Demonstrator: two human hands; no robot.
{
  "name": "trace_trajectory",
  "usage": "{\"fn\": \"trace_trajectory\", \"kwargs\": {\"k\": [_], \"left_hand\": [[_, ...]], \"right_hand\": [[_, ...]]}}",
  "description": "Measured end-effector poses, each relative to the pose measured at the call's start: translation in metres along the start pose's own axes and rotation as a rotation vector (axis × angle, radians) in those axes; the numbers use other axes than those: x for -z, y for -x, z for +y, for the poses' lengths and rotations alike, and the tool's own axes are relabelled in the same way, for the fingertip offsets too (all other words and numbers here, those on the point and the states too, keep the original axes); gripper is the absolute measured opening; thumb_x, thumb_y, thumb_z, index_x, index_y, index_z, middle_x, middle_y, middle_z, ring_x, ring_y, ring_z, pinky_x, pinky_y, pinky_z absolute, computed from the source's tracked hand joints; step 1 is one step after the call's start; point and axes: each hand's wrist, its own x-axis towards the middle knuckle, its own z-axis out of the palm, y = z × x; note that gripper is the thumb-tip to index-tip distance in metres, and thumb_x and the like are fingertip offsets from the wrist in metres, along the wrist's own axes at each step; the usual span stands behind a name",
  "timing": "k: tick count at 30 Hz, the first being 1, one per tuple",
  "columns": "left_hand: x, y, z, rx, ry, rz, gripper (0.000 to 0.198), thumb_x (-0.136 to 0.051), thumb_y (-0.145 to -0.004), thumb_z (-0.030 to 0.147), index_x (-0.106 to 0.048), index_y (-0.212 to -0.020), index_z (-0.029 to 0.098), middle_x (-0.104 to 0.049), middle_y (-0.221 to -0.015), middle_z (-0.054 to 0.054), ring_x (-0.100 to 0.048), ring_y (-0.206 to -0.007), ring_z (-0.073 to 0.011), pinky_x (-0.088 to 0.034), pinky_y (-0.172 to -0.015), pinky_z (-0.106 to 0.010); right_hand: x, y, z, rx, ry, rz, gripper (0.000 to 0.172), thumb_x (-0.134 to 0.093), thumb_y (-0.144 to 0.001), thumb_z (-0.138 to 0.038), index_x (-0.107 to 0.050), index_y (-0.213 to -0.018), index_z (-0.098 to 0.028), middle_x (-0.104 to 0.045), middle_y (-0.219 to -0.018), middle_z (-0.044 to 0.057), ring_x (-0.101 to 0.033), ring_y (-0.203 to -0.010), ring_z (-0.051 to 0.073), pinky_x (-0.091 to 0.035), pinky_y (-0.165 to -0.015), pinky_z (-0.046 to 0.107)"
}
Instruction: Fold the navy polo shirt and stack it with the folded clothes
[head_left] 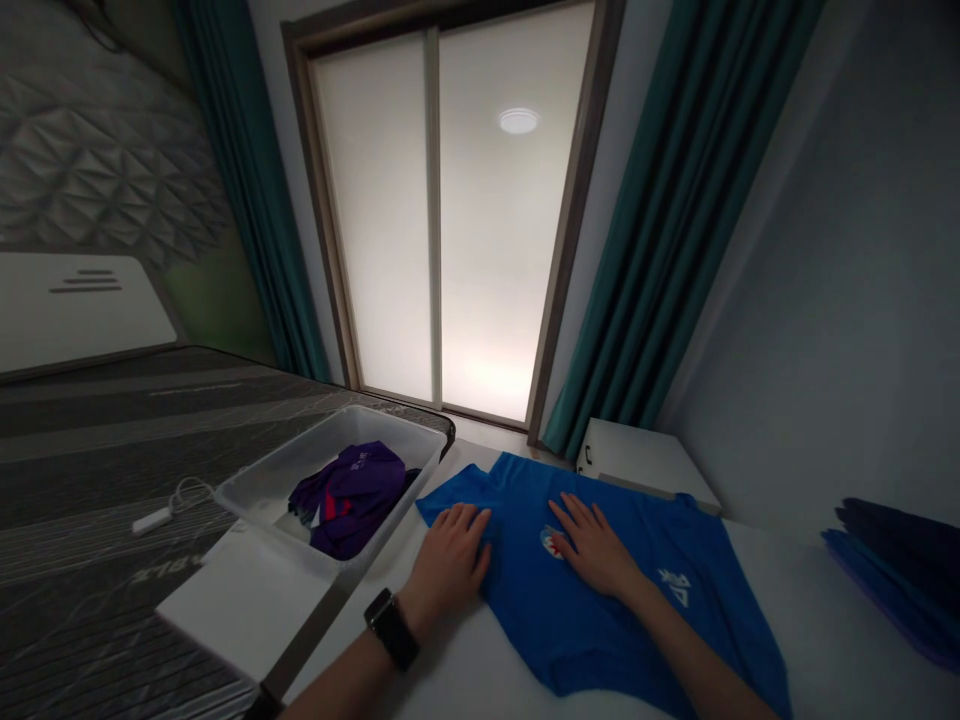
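Note:
A blue T-shirt (600, 630) lies spread out on a white table (450, 670), with white lettering on one side and a small round badge near the middle. My left hand (450, 552), with a black watch on its wrist, rests at the shirt's left edge, fingers stretched out over the fabric. Flat on the middle of the shirt, beside the badge, lies my right hand (592, 545) with its fingers spread. Neither hand grips anything.
A translucent plastic bin (255, 480) with crumpled purple clothing (360, 495) stands left, on the bed's edge. Dark folded clothes (900, 570) lie at the right. Behind the table stands a white cabinet (637, 455). A white power strip (152, 519) sits on the bed (67, 440).

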Motion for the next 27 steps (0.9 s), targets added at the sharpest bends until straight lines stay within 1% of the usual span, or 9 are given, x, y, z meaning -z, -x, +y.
{"fn": "trace_trajectory", "kwargs": {"k": [2, 4, 8, 12, 17, 19, 22, 24, 27], "left_hand": [[-0.008, -0.014, 0.008, -0.068, 0.055, -0.020, 0.049, -0.049, -0.091, 0.030, -0.046, -0.139, 0.022, -0.053, -0.135, -0.011, -0.046, -0.125, -0.0287, -0.036, -0.105, -0.045], [-0.019, -0.027, 0.012, -0.070, 0.068, -0.051, 0.054, -0.049, -0.091, 0.034, -0.041, -0.143, 0.022, -0.046, -0.145, -0.011, -0.039, -0.134, -0.0291, -0.031, -0.110, -0.046], [-0.035, -0.036, 0.009, 0.071, 0.018, -0.141, 0.060, -0.046, -0.091, 0.044, -0.039, -0.147, 0.022, -0.037, -0.152, -0.013, -0.025, -0.142, -0.0363, -0.017, -0.113, -0.061], [-0.038, -0.017, 0.011, 0.156, -0.026, -0.184, 0.064, -0.041, -0.092, 0.052, -0.035, -0.149, 0.023, -0.031, -0.155, -0.013, -0.017, -0.143, -0.0432, -0.009, -0.107, -0.072], [-0.031, 0.011, 0.020, 0.172, -0.089, -0.184, 0.063, -0.042, -0.090, 0.053, -0.040, -0.146, 0.025, -0.033, -0.153, -0.015, -0.023, -0.140, -0.0474, -0.015, -0.101, -0.077], [-0.023, 0.010, 0.020, 0.148, -0.138, -0.191, 0.059, -0.046, -0.089, 0.051, -0.048, -0.142, 0.024, -0.043, -0.147, -0.017, -0.033, -0.135, -0.0471, -0.020, -0.101, -0.073], [-0.012, -0.009, 0.021, 0.036, -0.158, -0.140, 0.049, -0.044, -0.091, 0.043, -0.059, -0.131, 0.018, -0.062, -0.126, -0.019, -0.047, -0.127, -0.0398, -0.021, -0.109, -0.062], [-0.010, -0.028, 0.023, -0.069, -0.084, -0.100, 0.044, -0.042, -0.093, 0.035, -0.058, -0.131, 0.019, -0.061, -0.128, -0.016, -0.049, -0.127, -0.0334, -0.026, -0.111, -0.053], [-0.022, -0.058, 0.023, -0.250, 0.071, -0.144, 0.047, -0.044, -0.093, 0.029, -0.049, -0.139, 0.023, -0.049, -0.144, -0.009, -0.043, -0.134, -0.0254, -0.030, -0.113, -0.042]], "right_hand": [[-0.001, 0.005, -0.006, -0.011, 0.018, 0.007, 0.062, -0.025, -0.097, -0.058, -0.031, -0.150, -0.026, -0.022, -0.158, 0.008, -0.014, -0.146, 0.023, -0.008, -0.118, 0.050], [-0.001, 0.010, -0.012, -0.029, 0.023, 0.012, 0.062, -0.026, -0.097, -0.057, -0.031, -0.150, -0.025, -0.021, -0.158, 0.008, -0.013, -0.147, 0.023, -0.007, -0.118, 0.051], [0.001, 0.019, -0.017, -0.056, 0.001, 0.005, 0.063, -0.024, -0.097, -0.058, -0.028, -0.151, -0.026, -0.018, -0.159, 0.007, -0.010, -0.147, 0.023, -0.003, -0.117, 0.052], [-0.001, 0.035, -0.024, -0.056, -0.019, 0.001, 0.065, -0.021, -0.096, -0.060, -0.027, -0.151, -0.026, -0.017, -0.159, 0.007, -0.008, -0.147, 0.024, -0.002, -0.117, 0.054], [0.000, 0.058, -0.039, -0.042, -0.098, 0.011, 0.062, -0.021, -0.097, -0.058, -0.027, -0.151, -0.028, -0.016, -0.160, 0.005, -0.007, -0.147, 0.024, 0.000, -0.117, 0.055], [0.005, 0.063, -0.038, -0.015, -0.167, -0.011, 0.059, -0.022, -0.098, -0.056, -0.027, -0.151, -0.029, -0.016, -0.160, 0.004, -0.009, -0.147, 0.023, -0.003, -0.118, 0.053], [0.017, 0.064, -0.020, -0.024, -0.267, 0.016, 0.056, -0.025, -0.100, -0.049, -0.029, -0.150, -0.026, -0.022, -0.159, 0.005, -0.017, -0.146, 0.020, -0.014, -0.119, 0.044], [0.023, 0.064, 0.002, -0.088, -0.268, 0.090, 0.055, -0.025, -0.100, -0.044, -0.032, -0.149, -0.021, -0.028, -0.157, 0.007, -0.022, -0.145, 0.018, -0.018, -0.118, 0.040], [0.024, 0.070, 0.041, -0.192, -0.179, 0.127, 0.057, -0.025, -0.099, -0.041, -0.035, -0.148, -0.014, -0.031, -0.155, 0.010, -0.024, -0.144, 0.019, -0.018, -0.119, 0.039]]}}
